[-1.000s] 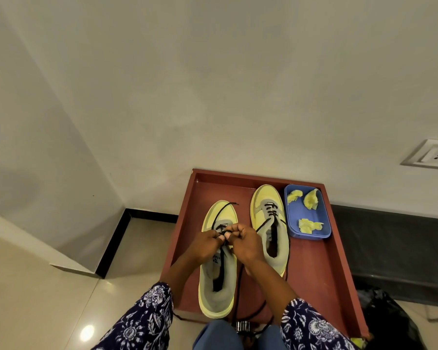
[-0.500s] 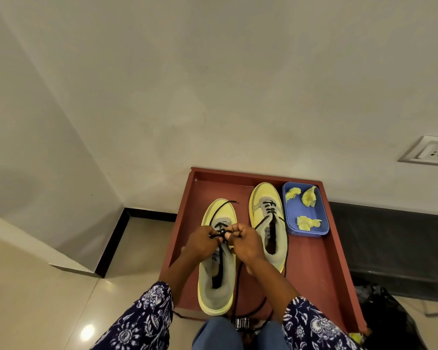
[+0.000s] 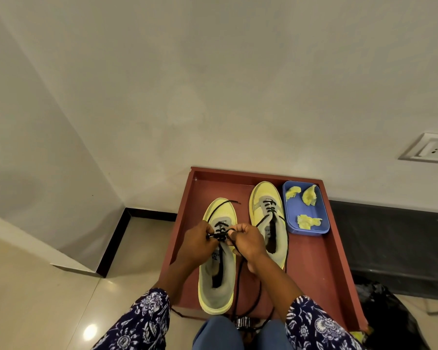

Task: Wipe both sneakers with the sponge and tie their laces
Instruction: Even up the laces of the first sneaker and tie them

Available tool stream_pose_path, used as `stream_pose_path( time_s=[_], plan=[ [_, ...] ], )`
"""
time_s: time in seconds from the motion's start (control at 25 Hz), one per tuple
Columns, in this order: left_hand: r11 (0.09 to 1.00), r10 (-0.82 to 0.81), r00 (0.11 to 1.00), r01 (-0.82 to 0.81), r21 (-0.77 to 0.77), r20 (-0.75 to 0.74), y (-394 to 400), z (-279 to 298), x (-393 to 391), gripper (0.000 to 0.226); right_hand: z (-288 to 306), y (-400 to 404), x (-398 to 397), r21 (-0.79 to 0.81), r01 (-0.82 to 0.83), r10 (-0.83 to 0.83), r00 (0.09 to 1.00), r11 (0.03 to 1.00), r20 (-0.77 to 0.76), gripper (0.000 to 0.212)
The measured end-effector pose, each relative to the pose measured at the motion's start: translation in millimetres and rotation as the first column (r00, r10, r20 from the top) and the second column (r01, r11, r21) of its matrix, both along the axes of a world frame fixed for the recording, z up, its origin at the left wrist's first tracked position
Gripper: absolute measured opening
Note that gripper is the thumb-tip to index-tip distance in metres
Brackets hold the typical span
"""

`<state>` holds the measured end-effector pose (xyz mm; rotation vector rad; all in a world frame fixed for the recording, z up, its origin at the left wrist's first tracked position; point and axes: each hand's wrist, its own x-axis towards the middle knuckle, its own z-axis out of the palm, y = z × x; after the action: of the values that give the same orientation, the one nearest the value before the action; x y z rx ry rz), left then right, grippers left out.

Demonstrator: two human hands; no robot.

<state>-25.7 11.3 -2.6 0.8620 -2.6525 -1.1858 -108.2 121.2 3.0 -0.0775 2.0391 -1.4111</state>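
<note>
Pale walls [image 3: 213,84], glossy beige floor tiles [image 3: 36,299], wall socket [image 3: 430,149].

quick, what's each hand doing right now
Left hand: closed, pinching the black lace over the left sneaker.
Right hand: closed, pinching the same lace.

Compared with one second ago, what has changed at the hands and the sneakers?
Little. Both hands, left and right, keep pinching the black lace over the left sneaker; the lace now looks more bunched between them. The right sneaker, blue tray, its yellow sponge pieces and the red tray stayed put.
</note>
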Motion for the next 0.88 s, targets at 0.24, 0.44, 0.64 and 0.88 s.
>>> stream_pose_path(
  time_s=[0.24,0.44,0.64,0.88],
  plan=[
    [0.992,-0.035,0.999,0.039,-0.123,0.029,-7.2,-4.1,9.8,0.008,-0.8,4.9,-0.8,0.049,0.056,-0.058,0.997,0.997,0.04,0.016],
    [0.876,0.15,0.986,-0.1,0.472,-0.069,-10.7,-2.3,15.2,0.017,3.9,6.5,2.1,0.042,-0.032,0.031,0.999,0.999,0.015,0.016],
    [0.772,0.177,0.974,-0.049,0.634,-0.14,-9.4,5.3,17.5,0.016,8.8,4.9,2.0,0.067,-0.15,0.154,0.986,0.986,-0.056,0.01],
    [0.801,0.214,0.97,-0.105,0.589,-0.117,-15.7,-3.1,22.1,0.016,11.0,5.7,-2.7,0.253,-0.166,0.236,0.932,0.953,-0.276,0.031]
  ],
)
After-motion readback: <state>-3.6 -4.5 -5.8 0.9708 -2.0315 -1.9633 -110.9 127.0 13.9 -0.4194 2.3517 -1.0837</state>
